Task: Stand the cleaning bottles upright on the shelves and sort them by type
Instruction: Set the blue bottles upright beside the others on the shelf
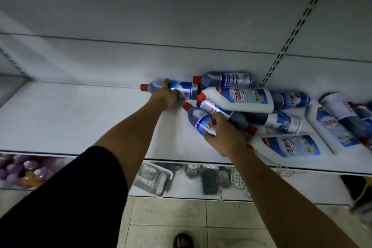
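Bottles heaped on their sides toward right of white shelf. Left hand wrapped round blue bottle at shelf's back; right hand clasping second blue bottle nearer shelf's front. Probably rigid, slick, liquid-heavy; best gripped mid-body.

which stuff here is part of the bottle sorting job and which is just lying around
Part of the job:
- rear blue bottle, gripped by the left hand
- front blue bottle, gripped by the right hand
- white bottle on top of the pile
- other fallen bottles
- shelf

Just lying about:
- clear trays, lower shelf
- purple goods, lower left
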`<state>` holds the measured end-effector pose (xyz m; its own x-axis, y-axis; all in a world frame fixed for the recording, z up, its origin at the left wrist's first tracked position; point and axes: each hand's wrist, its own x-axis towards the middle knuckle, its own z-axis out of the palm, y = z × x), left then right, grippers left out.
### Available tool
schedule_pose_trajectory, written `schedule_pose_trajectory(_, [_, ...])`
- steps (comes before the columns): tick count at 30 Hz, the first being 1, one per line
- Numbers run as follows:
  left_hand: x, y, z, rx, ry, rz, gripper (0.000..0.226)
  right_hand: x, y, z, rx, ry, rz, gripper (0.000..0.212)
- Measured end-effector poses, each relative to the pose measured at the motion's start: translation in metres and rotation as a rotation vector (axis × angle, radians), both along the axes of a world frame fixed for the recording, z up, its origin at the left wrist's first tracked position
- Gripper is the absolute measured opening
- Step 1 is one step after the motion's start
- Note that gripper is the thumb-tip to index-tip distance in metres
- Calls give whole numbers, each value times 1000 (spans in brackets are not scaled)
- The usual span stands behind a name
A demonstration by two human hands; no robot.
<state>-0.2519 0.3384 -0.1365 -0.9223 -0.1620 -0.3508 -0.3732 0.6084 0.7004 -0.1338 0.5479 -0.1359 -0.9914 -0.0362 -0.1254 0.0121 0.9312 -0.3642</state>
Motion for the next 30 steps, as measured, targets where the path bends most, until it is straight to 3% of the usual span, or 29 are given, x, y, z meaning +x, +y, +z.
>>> schedule_pose_trajectory(4, [-28,16,4,185,-40,156,58,-6,4,-6,-24,21,-2,61])
schedule_pose_trajectory(9, [-36,21,-10,429,60,447,52,-8,8,-11,-21,-9,22,65])
schedule_pose_trajectory(13, [-35,10,-28,492,84,633,47,-4,6,-10,4,-54,33,80])
schedule_pose_trajectory(15, [-24,3,-21,494,102,635,44,-3,5,-9,-17,-115,-38,71])
schedule_pose_trajectory(17, [-7,-9,-17,410,158,543,45,0,6,-5,-139,-194,-109,49])
schedule_pose_trajectory(19, [12,-22,-11,479,207,454,47,3,7,-1,-363,-206,-172,35])
schedule_pose_trajectory(22, [46,-34,8,769,125,399,56,9,4,10,-536,-226,-206,41])
schedule_pose_trajectory(27, [96,-33,31,878,171,255,63,25,-19,34,-995,-384,-311,68])
schedule_pose_trajectory(30, [120,-28,48,948,185,217,66,37,-32,50,-1145,-358,-323,56])
